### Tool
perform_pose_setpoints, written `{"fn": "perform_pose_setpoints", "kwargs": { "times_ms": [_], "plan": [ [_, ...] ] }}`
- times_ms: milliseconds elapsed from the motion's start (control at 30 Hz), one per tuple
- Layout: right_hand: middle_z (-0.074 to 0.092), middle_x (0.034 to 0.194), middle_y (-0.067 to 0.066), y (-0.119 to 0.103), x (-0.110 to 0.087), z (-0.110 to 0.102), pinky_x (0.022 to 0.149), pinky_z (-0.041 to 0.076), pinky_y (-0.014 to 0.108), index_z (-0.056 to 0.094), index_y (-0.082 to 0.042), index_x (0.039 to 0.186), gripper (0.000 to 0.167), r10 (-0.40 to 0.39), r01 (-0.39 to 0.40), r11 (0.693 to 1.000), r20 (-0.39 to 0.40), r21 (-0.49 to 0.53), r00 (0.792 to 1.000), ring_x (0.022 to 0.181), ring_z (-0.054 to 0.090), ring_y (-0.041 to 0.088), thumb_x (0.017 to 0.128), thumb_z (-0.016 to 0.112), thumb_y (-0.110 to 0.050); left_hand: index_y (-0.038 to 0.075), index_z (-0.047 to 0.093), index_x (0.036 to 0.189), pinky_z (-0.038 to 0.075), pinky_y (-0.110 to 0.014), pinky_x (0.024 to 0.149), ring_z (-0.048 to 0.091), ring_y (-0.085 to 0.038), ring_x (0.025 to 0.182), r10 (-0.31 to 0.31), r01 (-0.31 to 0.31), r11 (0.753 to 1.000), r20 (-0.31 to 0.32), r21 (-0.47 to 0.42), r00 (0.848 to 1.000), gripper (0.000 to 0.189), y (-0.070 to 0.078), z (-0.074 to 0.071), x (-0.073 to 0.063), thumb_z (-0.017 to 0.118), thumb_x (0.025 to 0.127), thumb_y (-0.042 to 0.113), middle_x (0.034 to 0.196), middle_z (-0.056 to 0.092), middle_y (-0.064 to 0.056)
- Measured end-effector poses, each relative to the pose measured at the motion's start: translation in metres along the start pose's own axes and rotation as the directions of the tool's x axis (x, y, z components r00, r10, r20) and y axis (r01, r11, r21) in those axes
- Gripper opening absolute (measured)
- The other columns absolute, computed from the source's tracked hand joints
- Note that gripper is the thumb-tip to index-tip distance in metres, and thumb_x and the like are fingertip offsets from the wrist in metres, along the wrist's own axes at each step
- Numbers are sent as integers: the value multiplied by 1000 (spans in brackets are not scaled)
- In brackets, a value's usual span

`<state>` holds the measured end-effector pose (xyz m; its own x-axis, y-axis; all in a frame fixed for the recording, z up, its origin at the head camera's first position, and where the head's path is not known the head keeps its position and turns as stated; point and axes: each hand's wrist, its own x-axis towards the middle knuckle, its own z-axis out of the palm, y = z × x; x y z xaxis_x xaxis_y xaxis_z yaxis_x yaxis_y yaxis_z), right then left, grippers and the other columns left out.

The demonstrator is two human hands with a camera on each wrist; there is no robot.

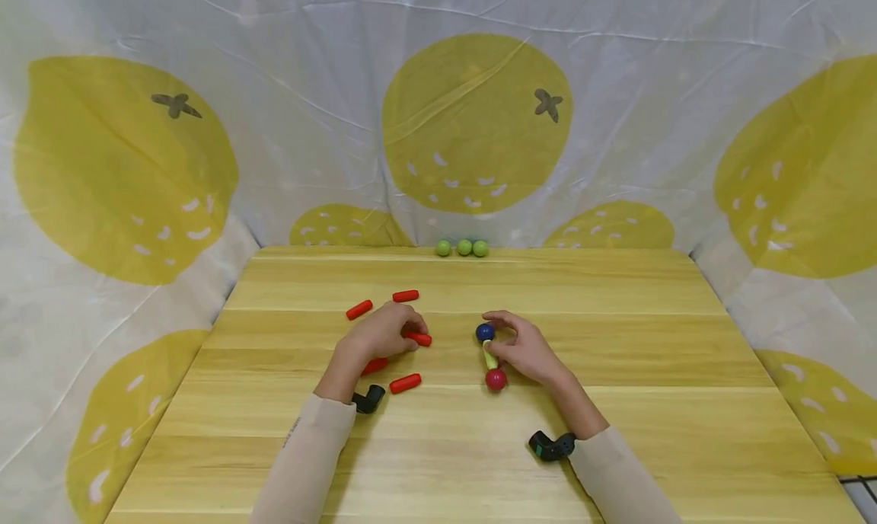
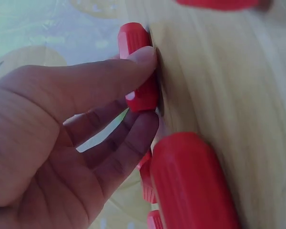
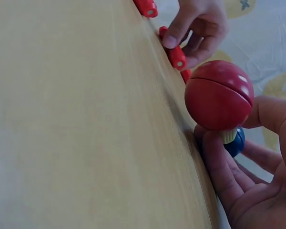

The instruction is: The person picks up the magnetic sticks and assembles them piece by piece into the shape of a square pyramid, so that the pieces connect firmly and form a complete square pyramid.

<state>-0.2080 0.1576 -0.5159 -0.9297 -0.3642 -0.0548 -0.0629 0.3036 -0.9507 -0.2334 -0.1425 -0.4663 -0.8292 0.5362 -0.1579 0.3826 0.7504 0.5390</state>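
In the head view my left hand pinches a red ribbed stick between thumb and fingers, close over the table. The left wrist view shows the thumb lying across this red stick. To the right, my right hand holds a short pale yellow-green stick with a ball at each end. The blue ball is at its far end, beside the fingertips. At the near end sits the dark red ball, grooved across its surface in the right wrist view.
Several more red sticks lie around my left hand, among them a far one, a left one and a near one. Three green balls line the back edge of the wooden table, against a lemon-print cloth.
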Motion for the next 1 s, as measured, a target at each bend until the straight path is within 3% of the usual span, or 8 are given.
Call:
{"fn": "perform_pose_setpoints", "kwargs": {
  "times_ms": [200,500,733,1000],
  "plan": [
    [57,140,21,3,2,-1,63,58,26,58,-2,140,48,4,-4,1000,-7,14,1000,72,72,20,94,71,-8,17,79,109,56,-32,86,66,-14,91,39,-40,999,-44,-10,998,21,7,3,7,83,89,18,101,74,6],
    [65,132,23,3,3,2,74,62,27,62,-1,134,41,-20,21,999,-42,27,999,100,75,27,95,71,-6,18,79,108,55,-27,79,63,-11,85,73,-76,996,-59,-54,996,19,22,16,16,81,91,26,95,74,9],
    [64,133,24,1,2,4,76,63,37,60,1,137,42,-12,13,999,-21,36,1000,97,74,27,96,68,-6,18,79,112,56,-26,80,65,-8,87,106,-112,992,-97,-59,990,20,27,25,22,78,94,26,102,76,7],
    [62,134,21,0,-1,7,70,61,28,61,-2,135,39,-23,24,999,-11,29,1000,90,73,25,97,68,-7,17,79,115,55,-24,77,64,-7,84,118,-125,990,-101,-65,988,22,33,30,24,77,94,25,104,76,6]
  ]
}}
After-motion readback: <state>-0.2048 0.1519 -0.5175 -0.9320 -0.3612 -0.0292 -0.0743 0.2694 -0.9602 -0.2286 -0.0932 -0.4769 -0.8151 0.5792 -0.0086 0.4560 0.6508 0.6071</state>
